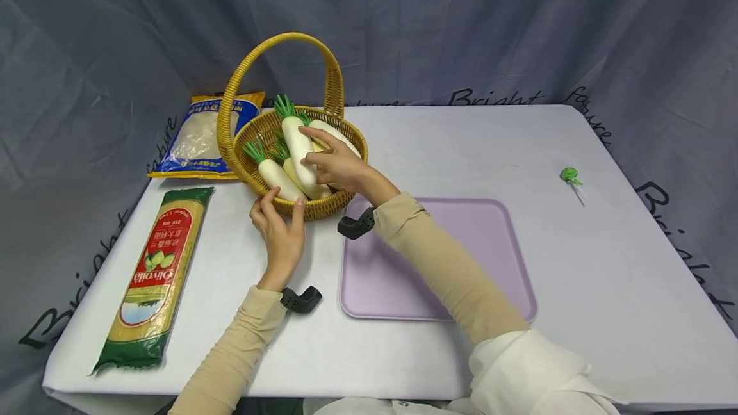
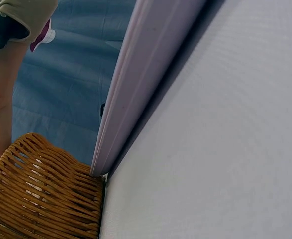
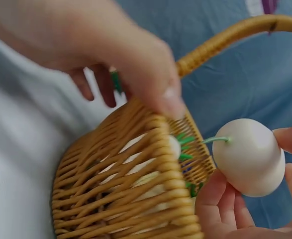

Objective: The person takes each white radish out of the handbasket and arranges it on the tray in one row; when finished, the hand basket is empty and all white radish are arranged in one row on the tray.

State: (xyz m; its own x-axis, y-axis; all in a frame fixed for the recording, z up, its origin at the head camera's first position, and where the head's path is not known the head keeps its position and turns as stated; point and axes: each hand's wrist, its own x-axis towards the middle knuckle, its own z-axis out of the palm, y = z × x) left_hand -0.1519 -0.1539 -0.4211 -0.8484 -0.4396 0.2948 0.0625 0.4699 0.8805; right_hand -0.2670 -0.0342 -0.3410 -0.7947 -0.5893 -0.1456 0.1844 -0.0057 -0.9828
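Note:
A white radish (image 1: 298,143) with a green leafy top is in my right hand (image 1: 346,165), pinched between thumb and fingers over the wicker basket (image 1: 354,136). From the right wrist view, the blunt end of this radish (image 3: 250,157) faces the camera, fingers (image 3: 225,201) around it. My left hand (image 1: 279,235) holds the near rim of the basket, its thumb and fingertips at the edge. Several more white radishes (image 1: 277,177) lie inside the basket, partly covered by the held one. The left wrist view shows the basket's woven side (image 2: 46,189).
A lilac tray (image 1: 478,235) lies right of the basket, beneath my right forearm. Behind the basket's left side is a blue-and-yellow bag (image 1: 198,136). A pasta packet (image 1: 155,274) lies at the left. A green lollipop (image 1: 569,175) is far right on the white table (image 1: 605,293).

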